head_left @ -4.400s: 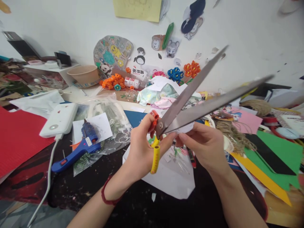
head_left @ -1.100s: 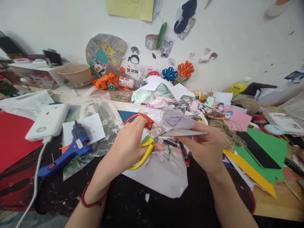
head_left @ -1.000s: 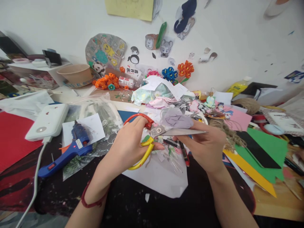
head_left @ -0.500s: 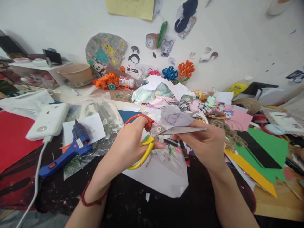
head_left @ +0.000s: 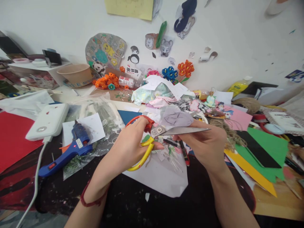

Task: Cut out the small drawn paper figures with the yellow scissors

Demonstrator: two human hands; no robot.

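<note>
My left hand (head_left: 129,144) is closed around the handles of a pair of scissors (head_left: 159,130), one loop red and the other yellow. The blades point right and look nearly together. Just behind them stands a thin whitish paper piece (head_left: 174,116) with dark drawn lines. My right hand (head_left: 205,142) pinches this paper near its lower right edge, and the blade tip passes in front of the fingers. Whether the blades are biting into the paper cannot be made out. Below both hands lies a white sheet (head_left: 163,177) with small scraps on it.
On the left lie a blue glue gun (head_left: 79,139), a white power strip (head_left: 49,120) and a plastic bag (head_left: 102,107). Paper and scraps (head_left: 163,91) are heaped behind my hands. To the right are twine (head_left: 220,133), green card (head_left: 268,142) and a black flat object (head_left: 260,150).
The scissors and the paper have shifted very slightly to the right. Both hands keep their hold, and nothing else has visibly moved.
</note>
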